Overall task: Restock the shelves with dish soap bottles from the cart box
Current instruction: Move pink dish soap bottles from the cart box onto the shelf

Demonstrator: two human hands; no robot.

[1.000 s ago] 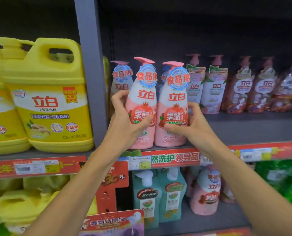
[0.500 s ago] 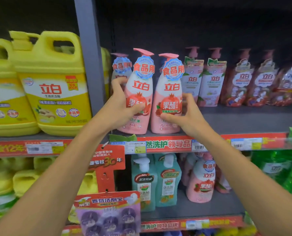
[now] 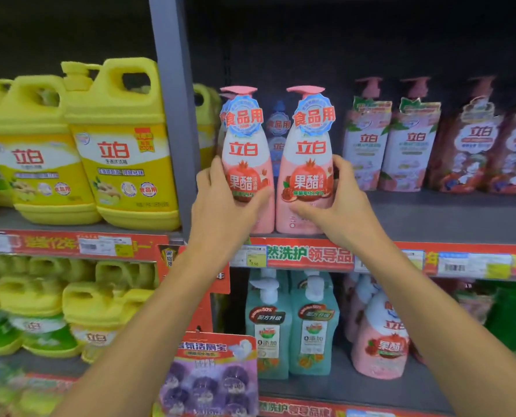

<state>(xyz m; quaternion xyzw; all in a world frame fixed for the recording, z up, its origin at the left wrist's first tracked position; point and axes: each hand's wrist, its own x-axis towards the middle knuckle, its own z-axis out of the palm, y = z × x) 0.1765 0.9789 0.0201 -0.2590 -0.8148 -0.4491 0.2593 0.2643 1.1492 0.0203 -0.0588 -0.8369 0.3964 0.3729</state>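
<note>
Two pink pump bottles of dish soap stand upright side by side at the front edge of the grey shelf [image 3: 449, 218]. My left hand [image 3: 220, 206] grips the left pink bottle [image 3: 246, 152] around its lower body. My right hand [image 3: 338, 206] grips the right pink bottle [image 3: 310, 152] the same way. Both bottle bases rest on the shelf board. Another bottle of the same kind [image 3: 277, 136] stands behind them, partly hidden. The cart box is out of view.
Large yellow jugs [image 3: 121, 152] fill the shelf bay to the left of a grey upright post [image 3: 172, 115]. Pink-white bottles [image 3: 392, 145] and red pouches [image 3: 473, 145] stand further back on the right. Teal bottles [image 3: 289, 326] sit on the shelf below. A purple hanging pack [image 3: 211, 377] juts out low.
The two bottles now stand a little apart and face squarely forward. My left hand has slid round to the left bottle's side. The view has shifted, so the shelf sits higher and further right.
</note>
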